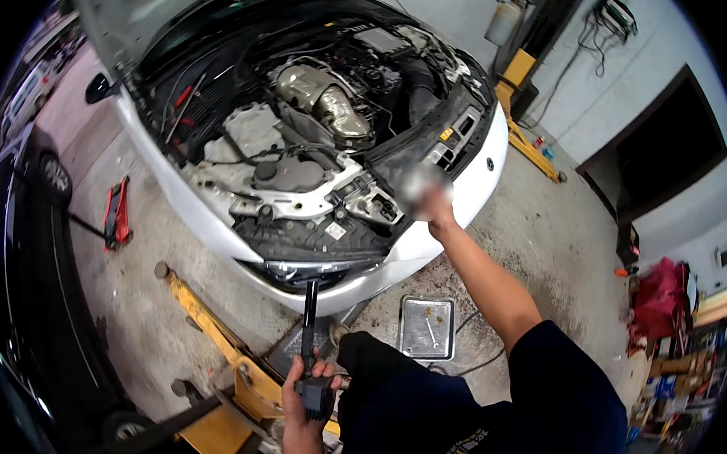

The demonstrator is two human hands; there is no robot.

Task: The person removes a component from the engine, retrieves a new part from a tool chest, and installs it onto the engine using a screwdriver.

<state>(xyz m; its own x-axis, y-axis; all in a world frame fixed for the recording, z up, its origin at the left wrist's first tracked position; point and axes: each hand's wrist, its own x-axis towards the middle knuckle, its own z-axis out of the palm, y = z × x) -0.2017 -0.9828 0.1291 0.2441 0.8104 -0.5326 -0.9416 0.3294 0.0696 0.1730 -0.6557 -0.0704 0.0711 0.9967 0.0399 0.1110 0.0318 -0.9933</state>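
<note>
The left hand [300, 396] holds a black rod-shaped device [309, 319], which has a block-like lower end. Its fingers [319, 365] are closed around this device, near the block, and the rod is pointing away from the person. In the view, the top of the rod appears just before the headlight [311, 272] of a white car [484, 180].

The right arm is stretched forward, and the right hand [425, 196] is at the front edge of the engine bay. A blurred patch covers most of this hand, therefore I cannot tell whether its fingers are apart, together or holding something.

The hood [165, 7] of the car is raised. In the engine bay there is a shiny metal heat shield [325, 98], and nearer to the person a round black cap [264, 171].

On the concrete floor, between the two arms in the view, lies a metal tray [412, 336] with a wrench [431, 332] inside. Beside the tray runs a dark cable [481, 365]. To the left are a yellow lift arm [204, 310], a red floor jack [117, 216] and a black car [49, 324].
</note>
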